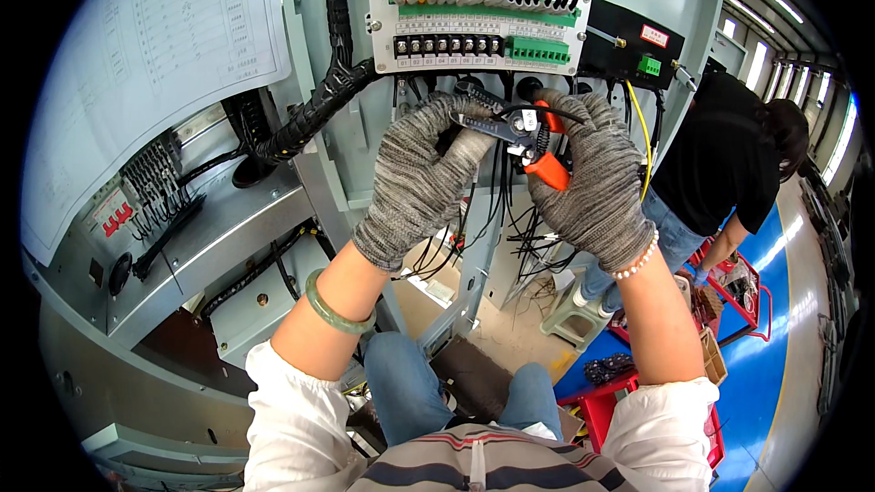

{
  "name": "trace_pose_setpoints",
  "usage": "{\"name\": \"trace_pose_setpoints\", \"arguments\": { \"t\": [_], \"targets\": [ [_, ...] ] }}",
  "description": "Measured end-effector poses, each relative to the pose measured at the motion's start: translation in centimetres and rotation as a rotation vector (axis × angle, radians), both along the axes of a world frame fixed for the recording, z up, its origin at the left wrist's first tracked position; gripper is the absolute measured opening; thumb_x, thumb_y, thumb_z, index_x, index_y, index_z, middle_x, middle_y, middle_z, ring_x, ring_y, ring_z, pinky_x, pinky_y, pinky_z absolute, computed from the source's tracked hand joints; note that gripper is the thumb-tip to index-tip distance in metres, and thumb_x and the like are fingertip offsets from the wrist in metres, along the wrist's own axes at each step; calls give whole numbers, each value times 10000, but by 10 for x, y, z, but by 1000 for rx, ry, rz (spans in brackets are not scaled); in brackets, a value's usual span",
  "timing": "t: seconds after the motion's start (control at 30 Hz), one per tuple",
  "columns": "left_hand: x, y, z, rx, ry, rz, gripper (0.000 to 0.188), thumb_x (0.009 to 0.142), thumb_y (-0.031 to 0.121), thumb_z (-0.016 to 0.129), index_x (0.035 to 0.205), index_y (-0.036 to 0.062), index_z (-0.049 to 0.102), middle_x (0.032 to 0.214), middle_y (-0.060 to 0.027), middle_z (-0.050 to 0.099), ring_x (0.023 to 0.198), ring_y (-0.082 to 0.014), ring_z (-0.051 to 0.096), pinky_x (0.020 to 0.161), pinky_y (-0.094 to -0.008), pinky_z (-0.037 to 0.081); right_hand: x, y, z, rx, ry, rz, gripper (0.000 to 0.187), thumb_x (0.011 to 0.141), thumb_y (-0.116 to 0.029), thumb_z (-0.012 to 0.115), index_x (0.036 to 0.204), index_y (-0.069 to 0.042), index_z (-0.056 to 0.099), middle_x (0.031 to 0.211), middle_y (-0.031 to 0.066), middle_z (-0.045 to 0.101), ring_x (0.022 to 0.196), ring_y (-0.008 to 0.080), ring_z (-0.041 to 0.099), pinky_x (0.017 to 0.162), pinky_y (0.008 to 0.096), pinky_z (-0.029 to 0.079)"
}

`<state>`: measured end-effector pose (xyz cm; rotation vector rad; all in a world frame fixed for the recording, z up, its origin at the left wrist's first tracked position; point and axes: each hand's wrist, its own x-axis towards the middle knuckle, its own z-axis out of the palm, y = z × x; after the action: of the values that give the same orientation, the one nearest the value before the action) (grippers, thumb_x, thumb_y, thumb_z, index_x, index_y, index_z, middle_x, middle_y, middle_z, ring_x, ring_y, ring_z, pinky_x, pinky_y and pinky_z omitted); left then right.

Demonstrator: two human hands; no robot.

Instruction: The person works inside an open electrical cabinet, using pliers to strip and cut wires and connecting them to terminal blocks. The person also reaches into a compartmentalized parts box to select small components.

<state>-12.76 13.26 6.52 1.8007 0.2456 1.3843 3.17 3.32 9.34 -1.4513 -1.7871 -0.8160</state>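
Note:
Both my hands wear grey knitted gloves and meet just below a terminal block board. My right hand (597,178) is closed around the orange-handled wire strippers (547,171), whose dark metal jaws point left. A thin black wire (565,115) runs across the tool near its jaws and over the right fingers. My left hand (419,173) is curled at the jaw end, fingers and thumb bent in; what lies between them is hidden. Above them, the white terminal board (483,29) has black screw terminals, green connectors and a row of black wires with one yellow-green wire.
A thick black cable bundle (319,118) runs along the cabinet on the left. Printed drawings (164,64) hang at upper left. Loose black wires (533,241) dangle below my hands. At right, a person in a black shirt (729,155) bends beside a green stool (576,314) and red carts (743,292).

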Motion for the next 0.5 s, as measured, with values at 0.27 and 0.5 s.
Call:
{"name": "trace_pose_setpoints", "arguments": {
  "t": [0.27,0.5],
  "targets": [
    [-2,-3,2,63,58,-17,205,863,162,628,1015,24,632,939,-54,626,849,-129,594,751,-268,507,8,8,-15,43,36,44,510,620,-140,705,1088,-5,556,897,173,568,796,338,578,713,407,481],
    [-10,-5,-2,608,119,503,191,851,154,620,987,24,650,830,-46,635,740,-103,565,690,-259,470,10,-6,-31,-171,499,211,357,736,-150,649,1057,-18,563,787,111,580,702,234,581,677,333,484]
  ]
}}
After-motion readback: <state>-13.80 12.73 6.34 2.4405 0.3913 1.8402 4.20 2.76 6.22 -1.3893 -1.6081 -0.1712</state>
